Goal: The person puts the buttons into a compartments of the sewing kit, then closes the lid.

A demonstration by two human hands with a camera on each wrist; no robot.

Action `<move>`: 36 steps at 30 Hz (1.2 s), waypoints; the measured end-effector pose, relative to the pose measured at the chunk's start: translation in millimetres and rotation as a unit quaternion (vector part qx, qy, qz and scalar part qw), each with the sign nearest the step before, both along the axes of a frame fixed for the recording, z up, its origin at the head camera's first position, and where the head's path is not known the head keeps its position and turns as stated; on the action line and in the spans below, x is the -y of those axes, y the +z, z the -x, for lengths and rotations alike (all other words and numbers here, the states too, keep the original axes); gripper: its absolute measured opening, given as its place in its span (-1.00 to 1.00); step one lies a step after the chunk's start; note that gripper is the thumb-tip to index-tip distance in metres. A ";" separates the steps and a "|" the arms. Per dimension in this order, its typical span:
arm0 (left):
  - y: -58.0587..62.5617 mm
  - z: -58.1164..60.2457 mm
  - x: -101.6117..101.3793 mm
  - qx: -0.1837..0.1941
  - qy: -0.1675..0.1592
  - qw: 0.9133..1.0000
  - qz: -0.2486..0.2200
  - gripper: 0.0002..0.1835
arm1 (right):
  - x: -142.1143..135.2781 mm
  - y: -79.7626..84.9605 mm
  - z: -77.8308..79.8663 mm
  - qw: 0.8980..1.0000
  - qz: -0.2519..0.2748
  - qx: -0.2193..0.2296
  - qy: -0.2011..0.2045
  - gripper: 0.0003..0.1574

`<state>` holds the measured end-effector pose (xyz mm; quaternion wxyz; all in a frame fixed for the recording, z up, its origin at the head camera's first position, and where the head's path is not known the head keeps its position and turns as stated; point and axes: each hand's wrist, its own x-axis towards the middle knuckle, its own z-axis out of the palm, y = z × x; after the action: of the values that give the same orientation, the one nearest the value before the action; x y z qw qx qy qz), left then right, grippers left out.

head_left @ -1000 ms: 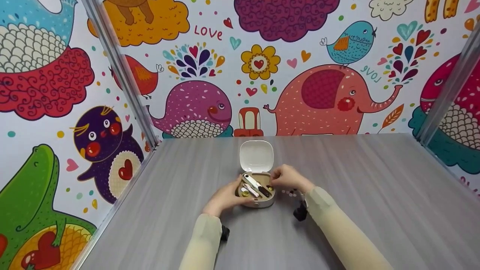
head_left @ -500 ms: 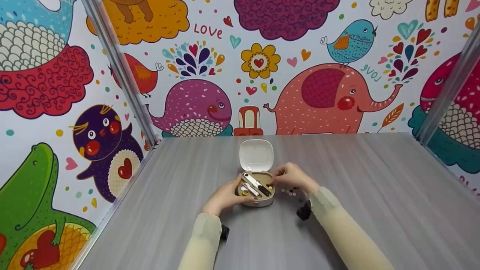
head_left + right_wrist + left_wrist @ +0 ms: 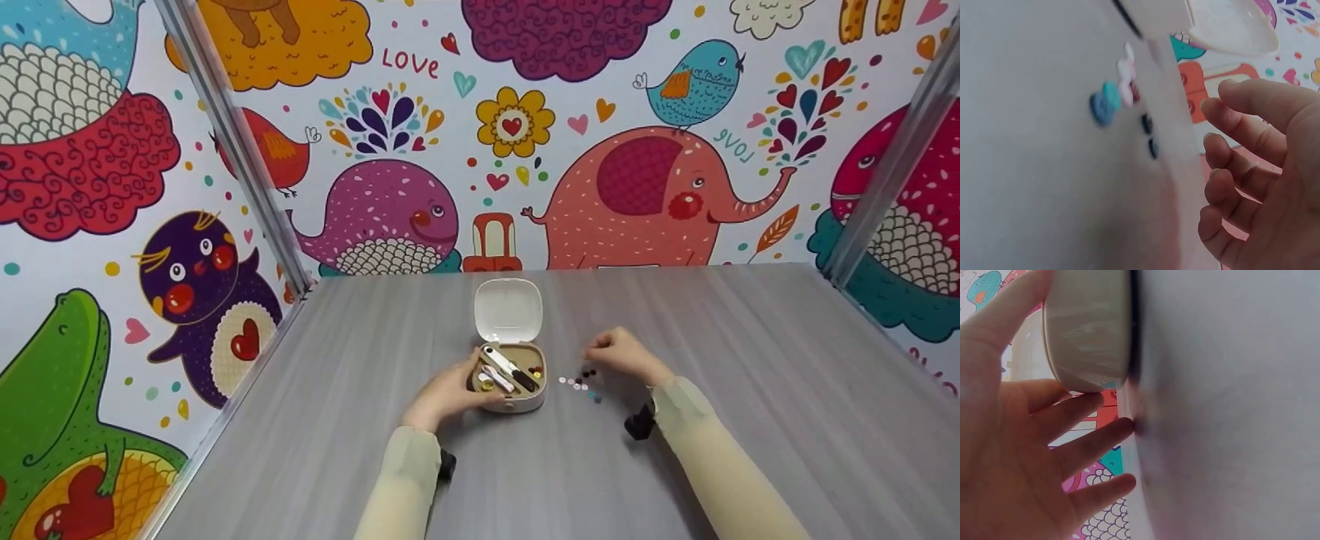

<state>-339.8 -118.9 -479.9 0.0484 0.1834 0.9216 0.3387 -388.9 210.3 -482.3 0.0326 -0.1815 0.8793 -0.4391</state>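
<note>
My left hand (image 3: 444, 391) grips a small cream box (image 3: 517, 406) at its left side, thumb at the front and index finger behind. In the left wrist view the other fingers spread below the box wall (image 3: 1088, 332). The white lid (image 3: 508, 310) stands up, open. Inside lie a long white-and-black tool (image 3: 498, 358), a pinkish tool (image 3: 496, 377), a yellow round piece (image 3: 487, 385) and a few small red and yellow button-like discs (image 3: 536, 373). My right hand (image 3: 628, 355) hovers right of the box, fingers loosely bent, nothing held. Below it lie several small buttons (image 3: 576, 384).
In the right wrist view the loose discs include a blue one (image 3: 1099, 109), a teal one (image 3: 1111, 94), pink ones and dark ones (image 3: 1147, 122). The grey table (image 3: 360, 337) ends at a cartoon-printed wall (image 3: 420, 120) with metal corner posts (image 3: 244, 150).
My right hand has withdrawn from the box's right edge and moved right, over the loose buttons. A red disc now shows in the box's right compartment. The left hand keeps its grip.
</note>
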 end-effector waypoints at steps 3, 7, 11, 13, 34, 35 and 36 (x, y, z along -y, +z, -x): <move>-0.3 0.5 -0.2 -0.002 0.002 1.000 -0.001 0.13 | -9.0 -6.3 -0.3 1.000 0.012 -0.004 0.010 -0.82; 0.6 -0.3 -0.3 -0.004 0.002 1.000 -0.003 0.14 | -16.3 -12.6 -2.7 1.000 0.018 0.002 0.018 -0.81; 0.5 -2.1 -0.5 -0.002 0.005 1.000 -0.009 0.15 | -18.1 -15.8 -4.9 1.000 0.017 0.015 0.019 -0.74; 0.4 -2.8 -0.5 0.005 0.009 1.000 -0.015 0.15 | -18.1 -16.0 -5.2 0.999 0.015 0.019 0.022 -0.71; 1.9 -0.1 -0.5 0.004 0.005 1.000 -0.011 0.14 | -16.7 -14.5 -2.3 0.999 0.000 0.042 0.008 -0.81; 1.2 -0.2 -0.6 0.003 0.004 1.000 -0.010 0.13 | -16.8 -14.5 -2.9 0.999 -0.001 0.041 0.007 -0.82; 0.4 -0.3 -0.6 0.003 0.004 1.000 -0.009 0.13 | -16.7 -14.8 -3.5 0.999 -0.002 0.041 0.008 -0.82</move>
<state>-339.4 -118.3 -479.6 0.0477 0.1789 0.9190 0.3480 -385.3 227.1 -497.1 0.0721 -0.1705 0.8766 -0.4441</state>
